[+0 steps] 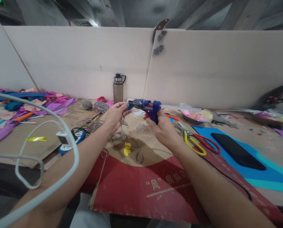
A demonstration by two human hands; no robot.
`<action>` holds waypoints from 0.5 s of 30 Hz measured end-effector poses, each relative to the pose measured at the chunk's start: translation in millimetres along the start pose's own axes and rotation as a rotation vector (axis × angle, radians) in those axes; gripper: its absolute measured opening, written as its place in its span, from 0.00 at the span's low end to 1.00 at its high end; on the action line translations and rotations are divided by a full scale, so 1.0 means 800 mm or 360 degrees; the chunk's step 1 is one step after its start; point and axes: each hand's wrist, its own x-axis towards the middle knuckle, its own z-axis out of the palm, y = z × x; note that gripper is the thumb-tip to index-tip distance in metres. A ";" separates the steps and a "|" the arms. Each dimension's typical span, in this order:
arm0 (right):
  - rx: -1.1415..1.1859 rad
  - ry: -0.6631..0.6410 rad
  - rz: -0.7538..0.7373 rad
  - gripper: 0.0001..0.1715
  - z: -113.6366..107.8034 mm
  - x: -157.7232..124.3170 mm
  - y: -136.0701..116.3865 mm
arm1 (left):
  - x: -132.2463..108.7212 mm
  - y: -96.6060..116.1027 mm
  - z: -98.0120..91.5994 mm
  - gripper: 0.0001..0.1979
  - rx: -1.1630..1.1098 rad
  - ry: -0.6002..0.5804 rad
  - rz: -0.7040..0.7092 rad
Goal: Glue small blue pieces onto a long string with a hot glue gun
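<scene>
While our right hand [164, 128] grips the blue glue gun [152, 110] by its handle [154, 117] above the cardboard [122, 190], our left hand [117, 115] pinches 1 small blue piece [130, 106] at the nozzle [132, 102], probably to steady it. We see scissors [208, 144] lying to the right, likely for easy reach.

The left hand [116, 116] hides part of a small blue piece [130, 106] at the tip of the blue plastic glue gun [143, 104]; I can't tell what it is. The right hand [164, 128] covers some of the grip [154, 117]. Far right, a dark curved object [278, 96] is blurred and cut off.
</scene>
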 end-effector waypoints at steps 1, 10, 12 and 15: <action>-0.0012 0.0011 -0.0006 0.11 0.000 0.000 0.000 | 0.000 0.000 0.000 0.05 0.0004 -0.0004 0.0005; -0.0129 0.0028 -0.0026 0.13 0.001 0.000 0.000 | -0.002 0.000 0.001 0.05 0.0070 0.0007 0.0059; -0.0159 0.0043 -0.0035 0.14 0.002 -0.001 0.000 | -0.001 -0.001 0.000 0.05 0.0080 0.0005 0.0092; -0.0179 0.0063 -0.0065 0.15 0.003 -0.001 0.001 | 0.001 -0.002 -0.003 0.06 0.0086 0.0007 0.0126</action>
